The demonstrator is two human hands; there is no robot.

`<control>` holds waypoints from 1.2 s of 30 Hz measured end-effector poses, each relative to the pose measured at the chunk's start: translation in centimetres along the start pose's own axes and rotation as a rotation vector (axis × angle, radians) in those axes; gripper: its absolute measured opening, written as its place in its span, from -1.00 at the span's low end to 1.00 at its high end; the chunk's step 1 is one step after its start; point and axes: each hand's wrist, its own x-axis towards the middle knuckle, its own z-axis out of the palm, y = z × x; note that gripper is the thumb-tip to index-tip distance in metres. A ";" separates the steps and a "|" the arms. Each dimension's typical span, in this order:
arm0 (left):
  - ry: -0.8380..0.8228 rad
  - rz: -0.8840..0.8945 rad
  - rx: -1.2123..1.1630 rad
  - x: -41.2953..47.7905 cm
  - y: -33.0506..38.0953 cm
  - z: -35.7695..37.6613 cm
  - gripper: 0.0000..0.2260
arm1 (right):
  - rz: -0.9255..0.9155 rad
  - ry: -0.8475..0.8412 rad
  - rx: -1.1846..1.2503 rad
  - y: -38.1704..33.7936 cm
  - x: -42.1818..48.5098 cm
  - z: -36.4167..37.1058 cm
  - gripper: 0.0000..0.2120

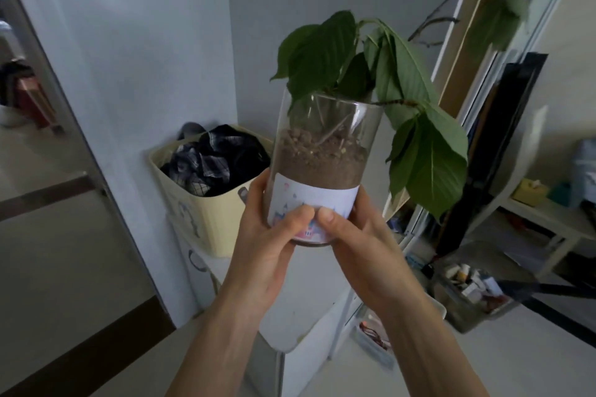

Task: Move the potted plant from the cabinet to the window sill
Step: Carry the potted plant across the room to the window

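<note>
The potted plant (322,151) is a clear glass cylinder with brown soil, a white picture label around its lower part, and big green leaves drooping to the right. It is lifted in the air in front of me, tilted slightly to the right. My left hand (267,245) wraps its lower left side, and my right hand (358,245) wraps its lower right side. Both thumbs press on the label at the front. No window sill is visible.
A cream basket (209,206) full of dark clothes stands on a white cabinet (296,325) below the plant. A mirror frame (458,74) leans at the right, with shelves (545,213) and a clear box of small items (471,287) beside it. A doorway opens at left.
</note>
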 end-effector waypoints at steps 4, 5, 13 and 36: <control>-0.032 -0.012 -0.074 -1.3 0.3 2.6 -0.03 | -0.074 0.069 -0.001 -1.8 -1.7 0.2 -0.40; -0.036 -0.013 -0.095 -1.5 0.4 3.1 -0.02 | -0.085 0.085 0.011 -2.1 -1.9 0.3 -0.40; -0.112 -0.085 -0.216 -2.6 0.3 6.1 -0.03 | -0.142 0.172 0.222 -3.2 -4.3 0.3 -0.41; -0.085 -0.670 -0.444 -15.0 -2.1 24.0 -0.25 | -0.373 0.978 0.428 -9.4 -19.2 -4.7 -0.41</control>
